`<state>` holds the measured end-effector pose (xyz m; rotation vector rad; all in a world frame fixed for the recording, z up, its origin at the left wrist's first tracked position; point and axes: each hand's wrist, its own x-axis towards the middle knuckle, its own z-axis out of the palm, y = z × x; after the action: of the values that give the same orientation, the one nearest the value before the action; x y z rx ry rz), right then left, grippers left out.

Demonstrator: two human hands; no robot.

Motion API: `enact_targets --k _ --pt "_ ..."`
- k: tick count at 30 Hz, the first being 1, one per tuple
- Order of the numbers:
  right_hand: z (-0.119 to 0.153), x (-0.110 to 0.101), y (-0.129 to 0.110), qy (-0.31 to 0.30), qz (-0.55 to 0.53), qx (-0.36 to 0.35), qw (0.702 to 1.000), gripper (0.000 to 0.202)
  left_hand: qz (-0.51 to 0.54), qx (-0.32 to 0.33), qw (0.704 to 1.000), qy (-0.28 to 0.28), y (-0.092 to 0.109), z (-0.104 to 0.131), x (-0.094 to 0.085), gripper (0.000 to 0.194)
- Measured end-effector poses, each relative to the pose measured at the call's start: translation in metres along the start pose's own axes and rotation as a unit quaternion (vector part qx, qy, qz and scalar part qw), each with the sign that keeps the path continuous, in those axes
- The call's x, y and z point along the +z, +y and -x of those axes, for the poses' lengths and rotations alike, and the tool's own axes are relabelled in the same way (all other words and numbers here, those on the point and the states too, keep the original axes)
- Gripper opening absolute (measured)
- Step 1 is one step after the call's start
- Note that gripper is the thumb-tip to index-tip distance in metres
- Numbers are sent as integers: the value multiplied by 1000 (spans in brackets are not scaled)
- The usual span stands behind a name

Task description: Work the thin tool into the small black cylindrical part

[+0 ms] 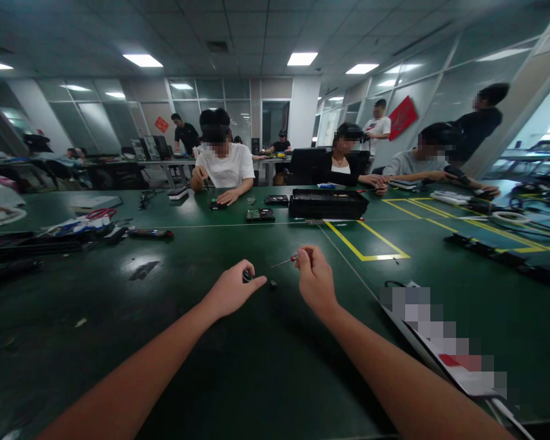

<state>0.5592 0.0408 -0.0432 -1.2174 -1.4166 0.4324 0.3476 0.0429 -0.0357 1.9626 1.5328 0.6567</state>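
My right hand (316, 280) is closed around a small screwdriver (282, 264) with a red handle end, its thin shaft pointing left. Curled fingers of my left hand (231, 288) hold a small dark round part with a pale rim (247, 277); the rest of it is hidden by the fingers. The screwdriver tip is apart from that part, a short way to its right. On the green table (266, 366) between my hands lies a tiny dark piece (274, 284), too small to make out.
Across the table are a long black casing (327, 205) and an opened hard drive (260, 215). Several people sit or stand beyond. A pen-like tool (150, 234) and red-handled scissors (101, 214) lie left. Black strips (504, 256) and cables lie right, near yellow tape (385, 256).
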Motion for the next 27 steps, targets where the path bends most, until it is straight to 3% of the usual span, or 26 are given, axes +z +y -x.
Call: enact_targets --k 7,11,15,22,27 --pt "-1 -2 -2 8 -4 5 1000 26 -80 10 995 -66 6 -10 25 26" --pt "-1 -3 -2 13 1 5 1000 25 -159 36 986 -45 4 -23 39 38" --pt "-1 -2 -2 11 -6 1 1000 25 -191 69 978 -48 7 -33 45 32" --pt "-1 -2 -2 15 -5 -3 1000 25 -139 91 985 -40 6 -38 34 28" --pt "-1 -3 -2 10 -10 -2 1000 26 70 -15 997 -16 -17 -46 1 34"
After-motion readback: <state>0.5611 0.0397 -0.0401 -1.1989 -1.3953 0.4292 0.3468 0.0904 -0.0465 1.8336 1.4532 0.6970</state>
